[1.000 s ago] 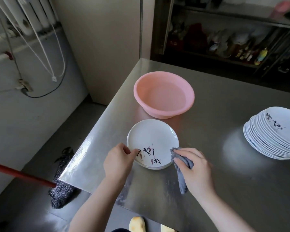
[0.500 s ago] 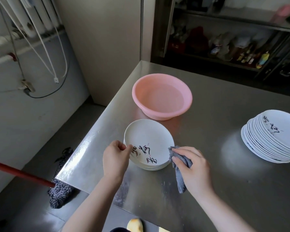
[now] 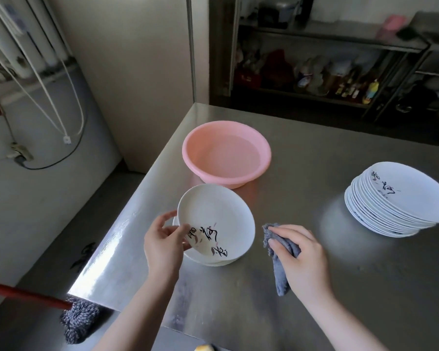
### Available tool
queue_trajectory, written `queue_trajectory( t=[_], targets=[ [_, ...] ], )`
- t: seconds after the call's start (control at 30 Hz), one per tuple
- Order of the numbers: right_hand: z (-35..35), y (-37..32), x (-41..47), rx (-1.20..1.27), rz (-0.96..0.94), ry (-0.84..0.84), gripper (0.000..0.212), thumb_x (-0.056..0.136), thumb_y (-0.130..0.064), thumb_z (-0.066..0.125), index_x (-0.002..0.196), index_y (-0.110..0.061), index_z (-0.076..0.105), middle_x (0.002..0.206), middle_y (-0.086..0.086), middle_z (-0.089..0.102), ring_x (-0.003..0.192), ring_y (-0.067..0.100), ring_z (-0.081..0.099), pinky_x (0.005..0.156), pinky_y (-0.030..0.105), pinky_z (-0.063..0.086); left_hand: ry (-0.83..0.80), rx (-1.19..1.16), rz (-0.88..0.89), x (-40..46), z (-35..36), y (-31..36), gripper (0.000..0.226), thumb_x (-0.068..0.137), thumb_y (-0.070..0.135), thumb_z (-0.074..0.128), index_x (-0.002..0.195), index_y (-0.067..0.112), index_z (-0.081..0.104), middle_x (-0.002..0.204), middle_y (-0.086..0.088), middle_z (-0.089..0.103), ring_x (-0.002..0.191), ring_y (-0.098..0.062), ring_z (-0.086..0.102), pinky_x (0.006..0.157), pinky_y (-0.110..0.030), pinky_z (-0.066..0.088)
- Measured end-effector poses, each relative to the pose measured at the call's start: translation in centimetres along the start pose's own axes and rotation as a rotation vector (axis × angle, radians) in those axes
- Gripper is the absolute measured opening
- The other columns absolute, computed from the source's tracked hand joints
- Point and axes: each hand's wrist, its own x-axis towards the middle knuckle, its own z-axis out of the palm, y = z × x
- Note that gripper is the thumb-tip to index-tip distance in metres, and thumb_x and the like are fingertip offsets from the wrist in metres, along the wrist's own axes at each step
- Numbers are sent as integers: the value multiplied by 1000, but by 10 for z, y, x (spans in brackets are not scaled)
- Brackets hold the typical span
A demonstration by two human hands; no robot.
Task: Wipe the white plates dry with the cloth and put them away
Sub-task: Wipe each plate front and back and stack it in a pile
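My left hand [image 3: 164,243] pinches the near-left rim of a white plate [image 3: 214,216] with black brush writing and holds it tilted up, above a low pile of plates [image 3: 208,262] on the steel table [image 3: 302,274]. My right hand [image 3: 300,257] grips a grey cloth [image 3: 279,264] just right of the lifted plate, a small gap apart from it. The cloth's tail hangs down onto the table. A tall stack of white plates [image 3: 395,201] stands at the right.
A pink basin [image 3: 226,153] sits behind the plates near the table's left edge. A mop with a red handle [image 3: 28,297] lies on the floor at the lower left. Dark shelves [image 3: 327,72] with bottles stand behind the table.
My left hand has lifted the top plate off the pile and tilted it up. My right hand with the cloth has drawn away from the plate's rim to the right.
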Motion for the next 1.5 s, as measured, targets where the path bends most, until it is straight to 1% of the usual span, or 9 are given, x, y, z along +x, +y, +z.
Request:
queue_trajectory(
  t=[0.1,0.23,0.5,0.67,0.87,1.13,1.27,1.33,1.5],
  targets=[
    [-26,1,-2,-27,-7,127,38,79,2,72,87,-35,71,99,-20,67,97,-6,59,83,2,38,-97,-36,8,-11,18,9,35,80,-2,67,100,26,68,70,-11,72,66,-23,71,52,-27,55],
    [-74,13,-10,-57,58,264,31,80,1,71,93,-26,73,102,-12,68,99,8,64,89,19,46,-274,-55,-27,-37,57,8,35,80,-5,66,95,27,69,72,-14,72,63,-20,71,50,-25,54],
    [-165,67,-44,-127,142,385,26,78,7,71,94,-13,75,97,-2,68,90,9,64,82,10,46,-482,41,-117,-118,148,-44,33,80,-10,65,95,19,70,72,-12,71,62,-20,70,50,-26,54],
    [-224,119,-62,-117,192,306,32,74,6,75,89,-22,73,97,-7,67,89,2,63,79,7,45,-457,106,-180,-163,198,-85,31,80,-11,65,99,14,69,77,-21,72,57,-20,69,47,-25,52],
    [-291,170,-65,-137,193,186,29,70,6,76,86,-18,74,95,-8,67,87,-4,61,74,3,42,-366,143,-225,-214,249,-126,33,79,-7,68,101,17,70,72,-12,73,60,-22,70,55,-32,55],
    [-292,200,-71,-195,210,-27,26,72,-4,78,88,-24,75,96,-18,65,91,0,62,80,15,47,-253,184,-283,-243,255,-149,35,78,-5,71,102,20,69,70,-8,73,57,-19,70,48,-27,53],
    [-273,202,-72,-279,180,-141,28,75,-7,73,98,-22,75,101,-15,64,94,4,61,81,6,40,-249,305,-221,-241,253,-152,32,78,3,74,100,26,69,71,-4,75,67,-22,72,70,-44,59],
    [-268,205,-75,-368,161,-246,28,79,-12,68,105,-23,72,106,-16,62,98,5,58,81,10,41,-282,438,-122,-240,249,-150,27,80,12,73,97,31,67,70,4,75,68,-17,72,73,-46,58],
    [-268,214,-71,-539,138,-299,23,83,-19,66,103,-28,72,109,-18,63,106,9,55,82,22,45,-327,708,103,-231,245,-143,26,74,15,76,93,33,70,72,17,70,68,9,63,64,-12,49]
  ],
)
